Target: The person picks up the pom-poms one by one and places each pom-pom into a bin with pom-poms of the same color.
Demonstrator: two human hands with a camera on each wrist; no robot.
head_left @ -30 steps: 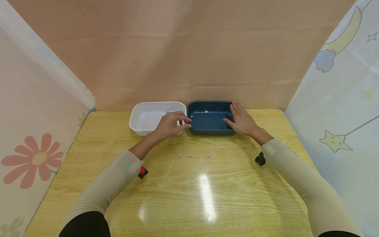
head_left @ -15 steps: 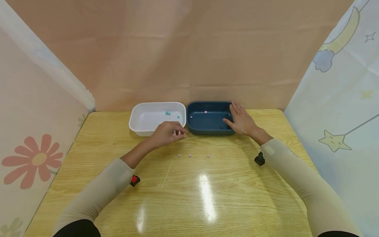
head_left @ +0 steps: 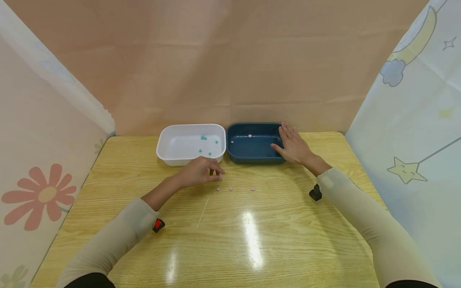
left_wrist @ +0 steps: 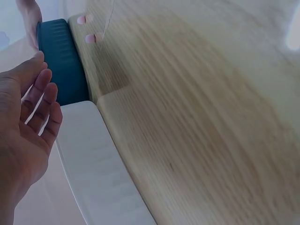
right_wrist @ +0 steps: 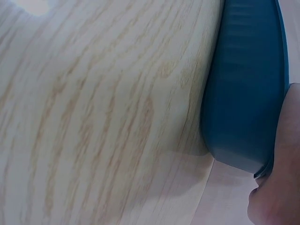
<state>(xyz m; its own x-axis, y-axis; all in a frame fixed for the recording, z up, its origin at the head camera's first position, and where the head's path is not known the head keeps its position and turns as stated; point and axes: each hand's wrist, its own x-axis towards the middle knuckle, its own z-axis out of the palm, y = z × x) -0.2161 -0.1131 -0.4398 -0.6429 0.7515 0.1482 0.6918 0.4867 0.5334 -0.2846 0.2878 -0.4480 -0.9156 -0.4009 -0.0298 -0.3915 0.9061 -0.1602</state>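
My left hand (head_left: 199, 172) hovers over the table in front of the white basin (head_left: 173, 160), fingers loosely bent, with nothing visible between them. Just beyond its fingertips, three small pink beads (head_left: 231, 189) lie in a row on the wood. My right hand (head_left: 294, 148) rests on the right end of the dark blue basin (head_left: 256, 161), its fingers straight and its thumb over the inside. Two pink beads (head_left: 250, 136) lie in the blue basin. Several teal beads (head_left: 203, 137) lie in the white one. In the right wrist view only part of the right hand (right_wrist: 279, 192) shows.
The two basins stand side by side at the back edge of the wooden table (head_left: 288, 236). Behind them rises a tan backdrop (head_left: 230, 72). Patterned sheets (head_left: 425, 132) close off both sides. Glare lies on the table's front middle.
My left hand has moved from the gap between the basins back toward me and slightly left, uncovering more teal beads in the white basin. The right hand has stayed in place.
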